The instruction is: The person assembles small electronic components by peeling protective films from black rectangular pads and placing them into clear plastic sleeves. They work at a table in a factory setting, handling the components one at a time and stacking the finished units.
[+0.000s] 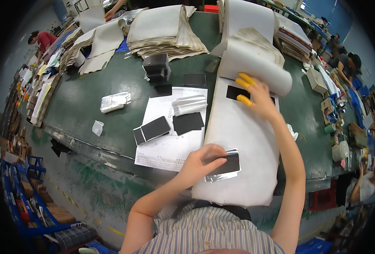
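My left hand (204, 161) grips a small stack of black rectangular sheets (226, 164) edged with shiny clear film, thumb on top, over the near end of a long white sheet (242, 131). Farther up that sheet, my right hand (255, 95) has yellow finger cots on two or more fingers. Its fingers are spread, and the fingertips rest at a black rectangle (234, 92) lying on the white sheet. Part of that rectangle is hidden under the hand. Just beyond, the white page curls back in a thick roll (259, 67).
A printed paper (153, 156) lies left of the white sheet, bearing black rectangles (188, 123), a film-edged stack (153, 129) and clear film packets (189, 104). Behind stand a dark block stack (155, 65) and thick paper piles (162, 38). Other people work at both sides.
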`<move>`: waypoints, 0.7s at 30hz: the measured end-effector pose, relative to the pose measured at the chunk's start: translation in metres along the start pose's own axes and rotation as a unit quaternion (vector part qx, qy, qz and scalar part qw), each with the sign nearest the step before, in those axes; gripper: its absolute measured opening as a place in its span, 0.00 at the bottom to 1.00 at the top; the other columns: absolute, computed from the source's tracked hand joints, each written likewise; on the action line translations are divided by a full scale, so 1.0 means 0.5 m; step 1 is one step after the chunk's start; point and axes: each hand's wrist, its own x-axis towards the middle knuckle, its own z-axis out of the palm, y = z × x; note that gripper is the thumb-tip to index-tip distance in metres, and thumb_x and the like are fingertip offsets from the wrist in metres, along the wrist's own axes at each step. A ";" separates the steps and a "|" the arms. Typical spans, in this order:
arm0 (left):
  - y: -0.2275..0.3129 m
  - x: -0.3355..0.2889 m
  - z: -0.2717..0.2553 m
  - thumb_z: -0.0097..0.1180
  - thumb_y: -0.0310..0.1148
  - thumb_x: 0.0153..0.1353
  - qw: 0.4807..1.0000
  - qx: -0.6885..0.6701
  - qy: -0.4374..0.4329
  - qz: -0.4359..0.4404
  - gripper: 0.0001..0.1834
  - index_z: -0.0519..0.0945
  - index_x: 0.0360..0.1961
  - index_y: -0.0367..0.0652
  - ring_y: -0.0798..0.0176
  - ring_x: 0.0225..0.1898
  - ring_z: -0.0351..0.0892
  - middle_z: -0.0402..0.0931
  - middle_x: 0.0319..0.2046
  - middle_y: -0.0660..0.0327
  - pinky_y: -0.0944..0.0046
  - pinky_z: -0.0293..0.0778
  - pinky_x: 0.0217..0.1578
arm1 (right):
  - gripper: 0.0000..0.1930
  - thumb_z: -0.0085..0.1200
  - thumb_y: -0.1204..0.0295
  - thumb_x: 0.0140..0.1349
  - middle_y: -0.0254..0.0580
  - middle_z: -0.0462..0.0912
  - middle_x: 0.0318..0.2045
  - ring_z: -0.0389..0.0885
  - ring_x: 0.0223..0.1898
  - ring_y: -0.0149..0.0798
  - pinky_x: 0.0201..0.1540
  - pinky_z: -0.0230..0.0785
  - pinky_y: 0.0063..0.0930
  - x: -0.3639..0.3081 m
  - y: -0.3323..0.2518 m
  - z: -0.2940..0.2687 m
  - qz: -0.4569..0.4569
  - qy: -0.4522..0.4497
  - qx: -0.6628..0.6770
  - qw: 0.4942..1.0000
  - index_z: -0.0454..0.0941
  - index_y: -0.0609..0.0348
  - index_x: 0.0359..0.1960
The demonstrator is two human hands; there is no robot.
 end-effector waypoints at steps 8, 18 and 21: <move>-0.001 -0.005 -0.018 0.47 0.29 0.67 0.995 0.065 0.059 0.054 0.08 0.74 0.41 0.34 0.66 0.41 0.77 0.78 0.33 0.60 0.66 0.72 0.47 | 0.22 0.54 0.55 0.59 0.36 0.68 0.60 0.57 0.63 0.38 0.63 0.46 0.37 0.008 0.031 0.008 -0.023 -0.008 -0.057 0.998 0.77 0.53 0.51; -0.011 -0.004 -0.036 0.46 0.28 0.67 0.988 -0.112 0.107 0.014 0.07 0.72 0.42 0.36 0.66 0.29 0.78 0.75 0.29 0.59 0.67 0.76 0.30 | 0.29 0.62 0.52 0.50 0.46 0.73 0.50 0.61 0.58 0.47 0.64 0.47 0.39 -0.062 -0.023 -0.057 0.096 -0.135 0.040 0.985 0.77 0.55 0.51; -0.011 -0.010 -0.033 0.47 0.28 0.66 0.985 -0.124 0.117 0.003 0.07 0.72 0.42 0.37 0.65 0.26 0.78 0.75 0.28 0.59 0.68 0.75 0.25 | 0.26 0.63 0.58 0.50 0.46 0.75 0.47 0.65 0.54 0.46 0.60 0.55 0.37 -0.059 -0.029 -0.068 0.105 -0.149 0.032 0.983 0.77 0.54 0.51</move>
